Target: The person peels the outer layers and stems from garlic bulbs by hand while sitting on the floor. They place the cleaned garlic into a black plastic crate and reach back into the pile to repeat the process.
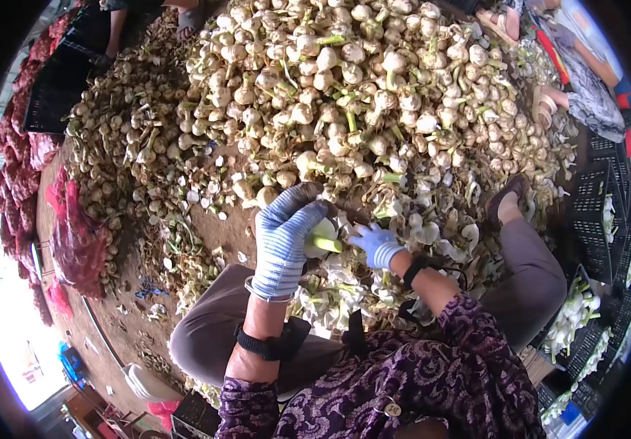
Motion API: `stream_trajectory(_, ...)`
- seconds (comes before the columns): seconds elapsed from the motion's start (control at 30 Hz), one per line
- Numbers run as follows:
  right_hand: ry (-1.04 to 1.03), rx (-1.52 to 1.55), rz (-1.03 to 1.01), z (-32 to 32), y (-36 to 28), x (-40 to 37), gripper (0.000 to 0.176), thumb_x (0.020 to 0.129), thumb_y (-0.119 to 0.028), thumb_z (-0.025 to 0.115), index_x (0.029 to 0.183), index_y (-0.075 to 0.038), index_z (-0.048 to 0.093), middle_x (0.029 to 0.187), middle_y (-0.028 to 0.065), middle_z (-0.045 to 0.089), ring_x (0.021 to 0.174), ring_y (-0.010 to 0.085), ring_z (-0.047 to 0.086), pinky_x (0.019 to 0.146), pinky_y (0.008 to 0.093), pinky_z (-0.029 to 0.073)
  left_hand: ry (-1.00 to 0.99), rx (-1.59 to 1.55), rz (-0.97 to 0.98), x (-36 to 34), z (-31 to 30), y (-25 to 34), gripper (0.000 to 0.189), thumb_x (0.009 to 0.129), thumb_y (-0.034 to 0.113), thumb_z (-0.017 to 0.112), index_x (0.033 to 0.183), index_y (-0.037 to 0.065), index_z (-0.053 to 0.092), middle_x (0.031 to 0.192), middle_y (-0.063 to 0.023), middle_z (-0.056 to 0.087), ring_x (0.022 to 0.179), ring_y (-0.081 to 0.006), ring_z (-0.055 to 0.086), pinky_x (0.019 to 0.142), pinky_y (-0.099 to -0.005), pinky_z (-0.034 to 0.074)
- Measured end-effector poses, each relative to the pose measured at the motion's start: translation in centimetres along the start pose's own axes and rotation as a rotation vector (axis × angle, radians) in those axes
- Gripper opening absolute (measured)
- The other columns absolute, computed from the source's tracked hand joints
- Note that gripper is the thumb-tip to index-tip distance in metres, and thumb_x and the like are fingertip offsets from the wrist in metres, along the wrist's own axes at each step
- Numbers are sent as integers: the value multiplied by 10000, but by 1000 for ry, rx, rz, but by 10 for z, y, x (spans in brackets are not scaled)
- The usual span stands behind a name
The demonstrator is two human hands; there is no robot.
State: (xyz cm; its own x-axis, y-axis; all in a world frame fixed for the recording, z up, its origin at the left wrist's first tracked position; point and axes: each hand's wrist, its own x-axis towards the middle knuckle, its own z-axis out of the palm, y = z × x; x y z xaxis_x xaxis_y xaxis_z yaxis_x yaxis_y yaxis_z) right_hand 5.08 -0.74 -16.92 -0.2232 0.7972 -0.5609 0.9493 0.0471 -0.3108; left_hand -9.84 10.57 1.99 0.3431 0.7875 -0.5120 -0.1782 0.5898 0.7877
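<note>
My left hand (pixel 286 238), in a striped glove with dark, soiled fingers, is closed around a garlic bulb (pixel 323 239). The bulb is pale, and its cut green stem points to the right. Just right of it is my right hand (pixel 378 246), in a light blue glove, apart from the bulb. Its fingers reach toward the bulb and look spread, with nothing I can make out in them. Beneath both hands lie loose white garlic skins (pixel 337 296) and stem scraps.
A large heap of untrimmed garlic (pixel 345 95) rises ahead. Peelings (pixel 440 212) cover the ground to the right. Black crates (pixel 595 219), some with trimmed garlic (pixel 573 314), stand far right. Red mesh sacks (pixel 78 234) lie left. Other people's feet (pixel 502 22) show at the heap's edges.
</note>
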Motion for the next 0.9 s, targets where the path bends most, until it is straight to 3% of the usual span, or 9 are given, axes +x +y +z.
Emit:
stream_trajectory(0.13,131,134,244,28,26,19,324,702,-148,613,1024,-180,607,1073,19,569,1083,256,496,895,379,426,-16,33,39,0,0,-8,158,792,0,590,945,-24,615,793,-85,652,678,-127,612,615,-224,495)
stream_trajectory(0.2,282,504,392,22,45,19,217,693,-221,683,858,-86,650,806,47,656,745,227,619,706,345,497,-26,46,1,2,-4,-12,168,801,9,588,963,-22,617,809,-73,651,699,-120,607,622,-219,488)
stream_trajectory(0.3,173,1257,567,3,65,10,291,711,-170,713,865,59,622,798,115,656,665,203,624,635,315,516,-128,264,3,5,-3,-25,210,782,19,596,985,-31,617,821,-45,647,705,-96,589,640,-213,480)
stream_trajectory(0.4,361,1912,283,-47,38,-27,283,733,-145,703,883,78,614,770,107,643,630,199,620,558,303,538,-279,921,187,19,-11,-74,556,715,176,715,1173,-58,504,1087,-164,602,1014,-237,580,871,-290,450)
stream_trajectory(0.47,408,1936,166,-70,20,-43,275,745,-142,693,909,57,598,842,117,642,649,218,625,576,324,545,-294,593,120,33,-26,-131,748,668,226,775,1272,4,394,1117,-156,561,1023,-236,553,912,-321,435)
stream_trajectory(0.53,527,2124,74,-87,-2,-53,323,748,-157,691,959,51,562,924,142,630,686,242,629,565,351,549,-220,873,357,10,4,-78,751,671,215,777,1260,-19,374,1121,-167,548,1039,-257,543,914,-321,438)
stream_trajectory(0.67,342,2315,-166,-108,-5,-83,419,751,-268,692,1022,14,542,965,161,612,770,261,623,637,353,551,-307,256,140,-6,21,-31,683,675,45,749,1233,-81,374,1110,-136,541,972,-182,554,833,-290,478)
stream_trajectory(0.83,303,2270,-142,-153,-27,-112,530,712,-330,733,1067,1,519,991,119,578,948,229,518,839,379,447,-165,894,491,-13,29,-39,736,629,210,794,1219,-20,417,1054,-168,574,886,-230,606,760,-297,501)
stream_trajectory(0.9,560,2193,146,-119,-22,-87,514,712,-300,739,1076,2,539,999,91,576,929,204,533,801,345,463,-201,1036,472,-22,36,-36,708,634,271,773,1209,25,442,994,-174,596,812,-290,629,681,-329,512)
